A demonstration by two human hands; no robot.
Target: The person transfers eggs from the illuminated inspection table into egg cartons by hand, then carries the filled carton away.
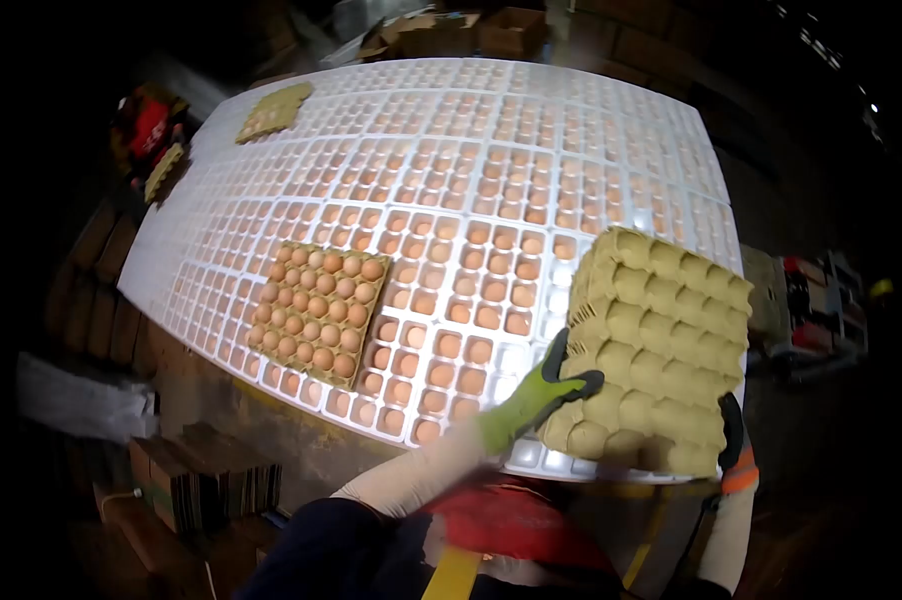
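Observation:
A stack of pulp egg trays stands at the near right of the white foam egg packs, its cupped top showing no eggs. My left hand, in a green and dark grey glove, grips the stack's left side. At its right near edge is my right hand, in a dark glove with an orange cuff. Some of its fingers are hidden, but it holds the stack's edge. To the left, a pulp tray full of brown eggs rests on the foam packs, whose cells hold brown eggs.
Another pulp tray lies at the far left of the foam packs. A person in red is beyond the left edge, near a tray. Flattened cardboard boxes stand at the lower left. Open cartons are behind; wheeled equipment is at right.

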